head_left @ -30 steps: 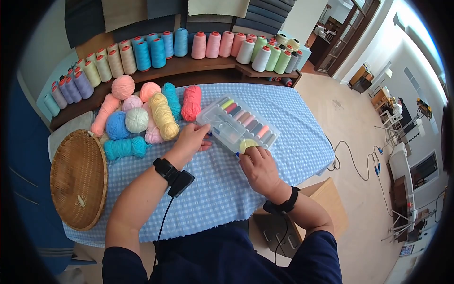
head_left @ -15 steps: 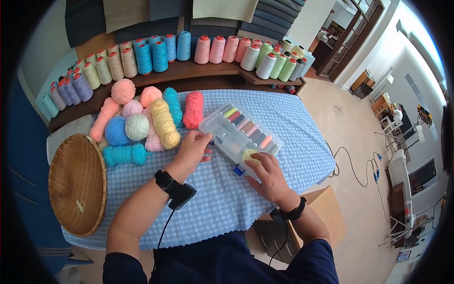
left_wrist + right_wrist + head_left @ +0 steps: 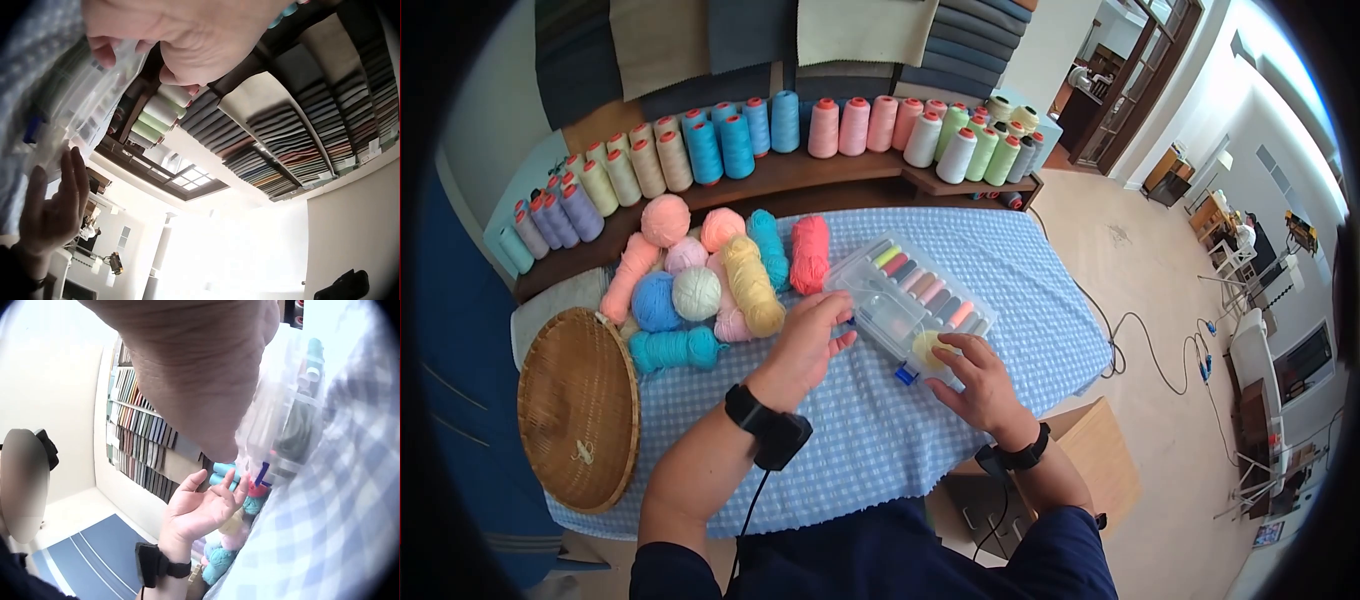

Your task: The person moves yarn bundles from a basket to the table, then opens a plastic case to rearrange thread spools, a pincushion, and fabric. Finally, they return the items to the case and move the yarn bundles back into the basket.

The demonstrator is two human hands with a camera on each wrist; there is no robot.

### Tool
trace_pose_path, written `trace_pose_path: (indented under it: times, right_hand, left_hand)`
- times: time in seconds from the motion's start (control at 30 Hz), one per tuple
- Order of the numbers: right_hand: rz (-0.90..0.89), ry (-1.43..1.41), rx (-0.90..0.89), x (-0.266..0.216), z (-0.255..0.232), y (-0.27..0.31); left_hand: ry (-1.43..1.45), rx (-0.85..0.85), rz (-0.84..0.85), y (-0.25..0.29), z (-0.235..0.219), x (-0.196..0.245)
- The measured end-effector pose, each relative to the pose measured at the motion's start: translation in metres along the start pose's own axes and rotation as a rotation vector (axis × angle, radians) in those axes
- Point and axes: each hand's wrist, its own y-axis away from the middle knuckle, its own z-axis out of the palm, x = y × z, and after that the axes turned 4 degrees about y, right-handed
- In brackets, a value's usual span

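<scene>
A clear plastic case (image 3: 880, 300) lies on the blue checked cloth, its lid down, with several small colourful thread spools (image 3: 920, 284) showing inside. A pale yellow round item (image 3: 926, 346) shows at its near right part. One blue latch (image 3: 906, 374) sticks out from the near edge. My left hand (image 3: 805, 345) is at the case's left near corner, fingers loosely bent and holding nothing. My right hand (image 3: 980, 385) hovers at the near right corner, thumb and fingers apart, fingertips overlapping the lid. In the left wrist view, the right hand (image 3: 56, 209) has its fingers extended beside the case.
Yarn balls and skeins (image 3: 695, 292) are heaped left of the case, a coral skein (image 3: 809, 255) closest to it. A woven basket (image 3: 580, 410) rests at the table's left edge. Thread cones (image 3: 735, 145) line the shelf (image 3: 800, 172) behind. A wooden cabinet (image 3: 1090, 450) stands at the right.
My right hand has let go of the blue latch at the near edge and spread its fingers, so the latch now shows. My left hand stays by the left corner.
</scene>
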Motion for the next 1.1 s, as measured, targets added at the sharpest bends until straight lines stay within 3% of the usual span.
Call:
trace_pose_path:
  times: [0.1, 0.17, 0.23, 0.27, 0.33, 0.37, 0.43, 0.57, 0.63, 0.67, 0.7, 0.77, 0.83, 0.9, 0.97, 1.1]
  right_hand:
    - [0.019, -0.002, 0.048, 0.003, -0.011, -0.007]
    - [-0.017, -0.011, 0.22, 0.008, -0.022, -0.016]
    - [0.086, 0.052, 0.362, 0.031, -0.021, -0.022]
    - [0.164, 0.068, 0.403, 0.047, -0.026, -0.029]
    - [0.363, 0.037, 0.428, 0.088, -0.029, -0.04]
    - [0.525, 0.077, 0.364, 0.103, -0.034, -0.046]
    - [0.664, 0.111, 0.386, 0.123, -0.035, -0.049]
    - [0.763, -0.016, 0.438, 0.134, -0.015, -0.023]
    - [0.639, 0.261, 0.398, 0.128, -0.005, -0.011]
    - [0.652, 0.232, 0.387, 0.111, -0.008, -0.013]
    - [0.68, 0.031, 0.355, 0.084, -0.018, -0.021]
    - [0.404, 0.03, 0.114, 0.06, -0.021, -0.016]
    - [0.256, -0.08, -0.078, 0.025, -0.027, -0.027]
    - [0.281, -0.1, -0.045, 0.019, -0.018, -0.025]
    - [0.19, -0.07, -0.183, 0.004, -0.006, -0.033]
    - [0.162, -0.025, -0.124, -0.002, 0.009, -0.038]
  left_hand:
    - [-0.018, -0.024, 0.071, 0.003, 0.015, 0.017]
    - [-0.034, -0.072, 0.15, -0.002, 0.024, 0.025]
    - [-0.242, -0.334, 0.337, -0.01, 0.032, 0.036]
    - [-0.245, -0.337, 0.339, -0.016, 0.031, 0.035]
    - [-0.664, -0.336, 0.395, -0.033, 0.02, 0.024]
    - [-0.669, -0.336, 0.381, -0.036, 0.013, 0.017]
    - [-1.459, -0.237, 0.738, -0.034, 0.003, 0.006]
    - [-1.544, -0.228, 0.892, -0.029, 0.004, 0.001]
    - [-1.58, -0.211, 0.838, -0.03, 0.012, 0.005]
    - [-1.621, -0.187, 0.798, -0.031, 0.017, 0.007]
    - [-1.619, -0.2, 0.792, -0.033, 0.021, 0.008]
    - [-1.661, -0.132, 0.671, -0.039, 0.026, 0.012]
    - [-1.669, -0.128, 0.66, -0.043, 0.028, 0.013]
    - [-1.678, -0.134, 0.643, -0.042, 0.031, 0.011]
    - [-1.689, -0.055, 0.633, -0.04, 0.039, 0.012]
    - [-1.584, -0.039, 0.557, -0.053, 0.036, 0.008]
